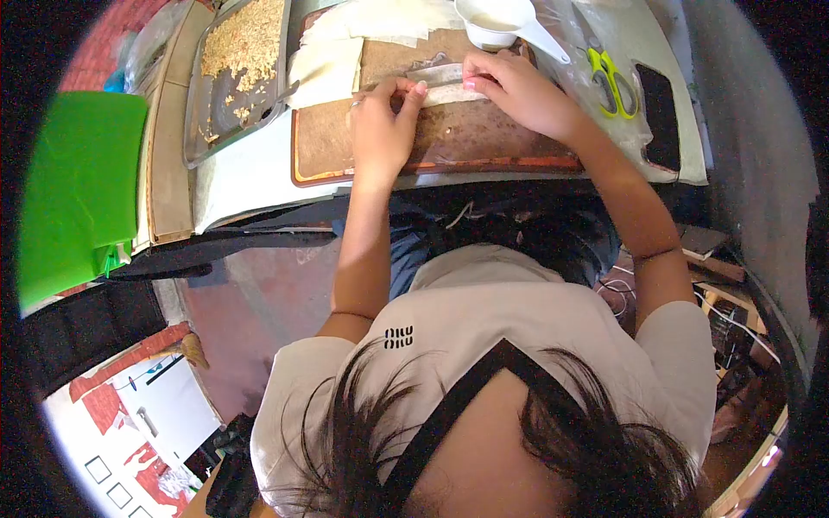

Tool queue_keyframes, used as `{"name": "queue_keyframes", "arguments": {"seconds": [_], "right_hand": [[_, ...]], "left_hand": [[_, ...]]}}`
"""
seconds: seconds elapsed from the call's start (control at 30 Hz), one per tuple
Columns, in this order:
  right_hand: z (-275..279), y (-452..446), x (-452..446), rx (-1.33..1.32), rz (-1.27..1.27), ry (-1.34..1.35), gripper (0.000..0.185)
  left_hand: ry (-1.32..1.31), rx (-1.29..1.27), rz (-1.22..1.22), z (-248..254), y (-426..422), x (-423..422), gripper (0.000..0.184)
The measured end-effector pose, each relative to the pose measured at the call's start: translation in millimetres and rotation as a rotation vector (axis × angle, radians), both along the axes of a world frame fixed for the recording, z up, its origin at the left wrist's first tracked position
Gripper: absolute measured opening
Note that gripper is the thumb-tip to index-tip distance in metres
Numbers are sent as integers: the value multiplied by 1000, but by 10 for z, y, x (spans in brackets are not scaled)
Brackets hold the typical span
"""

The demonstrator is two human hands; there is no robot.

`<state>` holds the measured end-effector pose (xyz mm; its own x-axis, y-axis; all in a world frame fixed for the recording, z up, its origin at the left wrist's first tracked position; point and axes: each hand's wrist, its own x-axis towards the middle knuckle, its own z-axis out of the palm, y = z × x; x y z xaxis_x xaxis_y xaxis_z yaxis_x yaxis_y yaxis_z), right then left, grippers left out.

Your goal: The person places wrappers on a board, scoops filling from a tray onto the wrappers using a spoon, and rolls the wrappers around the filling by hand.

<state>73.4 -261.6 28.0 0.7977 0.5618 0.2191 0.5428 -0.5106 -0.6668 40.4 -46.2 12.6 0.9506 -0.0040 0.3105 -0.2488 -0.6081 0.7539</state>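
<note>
A pale, thin wrapper roll lies across a brown board. My left hand has its thumb and fingertips closed at the roll's left end. At the right end, my right hand pinches the roll, its fingers curled and partly hidden behind the hand. Just beyond the roll is another pale strip, partly covered by the hands; I cannot tell whether it is part of the same wrapper. Flat, thin wrapper sheets lie on the board's left side, with more spread along its far edge.
To the left stands a metal tray of crumbly tan filling. A white cup with a long handle is at the far right of the board. Yellow-green scissors and a black phone lie farther right, over clear plastic.
</note>
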Motion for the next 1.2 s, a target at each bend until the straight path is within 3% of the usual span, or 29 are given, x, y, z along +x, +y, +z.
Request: {"name": "queue_keyframes", "arguments": {"seconds": [0.23, 0.33, 0.5, 0.63, 0.8, 0.93, 1.1, 1.2], "right_hand": [[-59, 8, -20, 54, -39, -60, 16], [-76, 8, -10, 63, -75, -58, 18], [-77, -9, 13, 116, -129, 37, 18], [-111, -6, 15, 58, -135, -53, 17], [-97, 6, -26, 152, -141, -14, 17], [-88, 16, -52, 16, -149, -218, 14], [-43, 39, -62, -184, -116, -504, 14], [295, 106, -44, 18, -172, -622, 16]], "left_hand": [[111, 95, 21, 99, -15, -27, 28], [-257, 231, 70, -141, 25, 51, 23], [-85, 181, 98, -11, -23, -17, 22], [-6, 176, 114, 67, -47, -21, 22], [-83, 59, 40, -11, -21, 6, 14], [-295, 118, -88, -59, -1, -14, 14], [-202, 104, -108, -15, 21, -45, 22], [-215, 61, -122, -62, 34, -1, 21]]}}
